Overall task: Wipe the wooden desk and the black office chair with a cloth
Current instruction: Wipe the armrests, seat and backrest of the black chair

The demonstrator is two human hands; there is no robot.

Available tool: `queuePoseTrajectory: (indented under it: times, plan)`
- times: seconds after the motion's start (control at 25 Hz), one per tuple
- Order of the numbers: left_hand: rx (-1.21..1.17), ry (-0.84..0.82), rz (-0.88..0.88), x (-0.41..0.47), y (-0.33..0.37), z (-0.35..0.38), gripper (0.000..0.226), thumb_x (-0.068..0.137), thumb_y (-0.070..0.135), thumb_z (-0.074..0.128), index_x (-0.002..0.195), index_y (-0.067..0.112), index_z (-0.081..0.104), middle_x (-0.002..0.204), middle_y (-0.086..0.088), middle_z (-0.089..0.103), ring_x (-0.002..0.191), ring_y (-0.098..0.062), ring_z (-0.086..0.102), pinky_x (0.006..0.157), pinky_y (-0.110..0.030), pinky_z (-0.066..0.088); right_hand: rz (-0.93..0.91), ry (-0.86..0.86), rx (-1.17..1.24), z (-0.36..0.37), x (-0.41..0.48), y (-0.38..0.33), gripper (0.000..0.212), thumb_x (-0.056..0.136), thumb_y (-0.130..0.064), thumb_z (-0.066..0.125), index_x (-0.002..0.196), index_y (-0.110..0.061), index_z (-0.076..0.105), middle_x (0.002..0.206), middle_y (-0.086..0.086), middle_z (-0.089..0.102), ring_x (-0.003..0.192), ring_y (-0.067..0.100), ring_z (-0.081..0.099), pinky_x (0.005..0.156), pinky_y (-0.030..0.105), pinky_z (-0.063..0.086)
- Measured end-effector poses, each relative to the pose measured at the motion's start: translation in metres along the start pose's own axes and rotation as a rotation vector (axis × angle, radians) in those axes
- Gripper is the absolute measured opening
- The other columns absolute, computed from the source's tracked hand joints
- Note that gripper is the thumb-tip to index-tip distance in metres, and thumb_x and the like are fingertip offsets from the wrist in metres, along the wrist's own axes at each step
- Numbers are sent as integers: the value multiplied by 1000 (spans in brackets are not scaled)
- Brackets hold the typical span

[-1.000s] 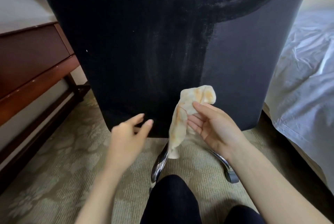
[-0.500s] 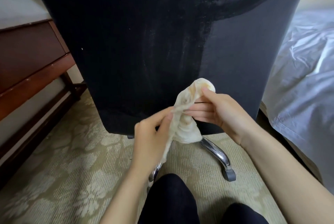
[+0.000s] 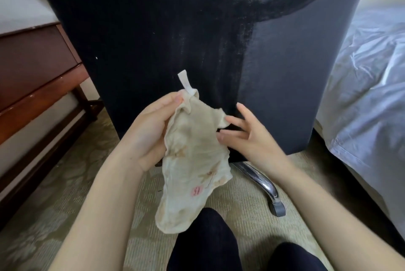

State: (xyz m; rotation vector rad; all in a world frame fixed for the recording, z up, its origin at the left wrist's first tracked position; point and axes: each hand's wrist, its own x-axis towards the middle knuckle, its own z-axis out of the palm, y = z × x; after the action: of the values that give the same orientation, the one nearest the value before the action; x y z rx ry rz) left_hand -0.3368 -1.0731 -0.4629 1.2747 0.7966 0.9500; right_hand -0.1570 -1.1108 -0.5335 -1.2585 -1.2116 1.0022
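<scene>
Carpet (image 3: 65, 194) underfoot, black office chair (image 3: 153, 40) looming ahead. Fingers of the left hand (image 3: 151, 130) pinch the cloth (image 3: 192, 161) by its top corner, low against the chair's back. On the right hand (image 3: 247, 139) they are spread, brushing its edge. Limp and light: bunch it to wipe.

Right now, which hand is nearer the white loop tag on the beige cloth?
Left. The left hand pinches the beige cloth just below the white tag; the right hand is at the cloth's other corner.
</scene>
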Motion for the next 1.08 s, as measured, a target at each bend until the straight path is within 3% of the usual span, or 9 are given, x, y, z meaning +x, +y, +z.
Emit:
queuePoseTrajectory:
  times: [0.12, 0.24, 0.36, 0.48, 0.6, 0.68, 0.8, 0.88, 1.08]
  plan:
    - [38, -18, -33, 4, 5, -1, 23, 98, 21, 47, 105, 12, 67, 78, 3, 70, 72, -7, 67, 58, -20, 52, -205, 99, 13, 24, -22, 26, 68, 86, -37, 64, 144, -36, 29, 142, -18, 43, 125, -2, 46, 106, 32, 41]
    - [1, -53, -53, 6, 9, -9, 23, 98, 20, 48, 106, 12, 67, 79, 2, 68, 72, -8, 66, 59, -21, 53, -299, -12, -131, 35, -33, 39, 69, 82, -41, 66, 143, -34, 34, 139, -20, 46, 131, 1, 41, 107, 32, 38]
    - [33, 13, -61, 9, 8, -21, 23, 98, 20, 48, 102, 10, 69, 77, 1, 67, 69, -8, 64, 58, -21, 53, -294, -4, -309, 35, -26, 38, 34, 82, -25, 73, 114, -29, 62, 102, -17, 68, 97, 4, 63, 90, 34, 51]
    - [218, 247, -98, 14, -2, -38, 26, 98, 23, 49, 104, 8, 69, 88, -3, 69, 77, -16, 65, 64, -27, 54, -210, 29, -314, 23, -18, 23, 5, 80, -21, 74, 85, -20, 72, 78, -8, 71, 75, 5, 66, 74, 29, 55]
    - [532, 577, -27, 13, -20, -56, 16, 96, 21, 51, 100, 14, 66, 99, -4, 70, 87, -20, 67, 75, -35, 56, -109, 35, -251, 8, -13, 7, 11, 81, -24, 72, 75, -15, 69, 70, -1, 70, 68, 9, 67, 60, 24, 53]
    - [604, 490, 91, 8, -28, -54, 11, 91, 18, 58, 94, 20, 68, 98, 3, 70, 92, -15, 67, 86, -36, 54, -49, 69, -142, 1, -10, 1, 14, 84, -23, 70, 73, -14, 67, 64, -2, 66, 62, 9, 64, 53, 19, 47]
    - [623, -7, 117, -2, -41, -25, 28, 85, 22, 67, 110, 36, 64, 111, 14, 67, 106, 2, 60, 100, -27, 46, -8, 32, 67, -7, -10, -7, 10, 87, -20, 66, 85, -11, 67, 74, 8, 67, 61, 14, 65, 48, 20, 47]
    - [666, -220, 152, 0, -49, -4, 38, 86, 24, 66, 119, 40, 56, 114, 17, 65, 111, 4, 57, 97, -20, 46, -45, -69, 127, -8, -11, -14, 13, 87, -16, 64, 99, -11, 66, 88, 13, 69, 68, 17, 68, 51, 21, 50]
    - [430, -2, 205, 17, -39, 13, 21, 89, 20, 63, 110, 23, 64, 100, 9, 70, 91, -3, 66, 71, -18, 53, -238, 19, 8, -1, -12, -13, 38, 86, -30, 65, 123, -33, 56, 128, -13, 55, 120, 2, 51, 89, 22, 50]
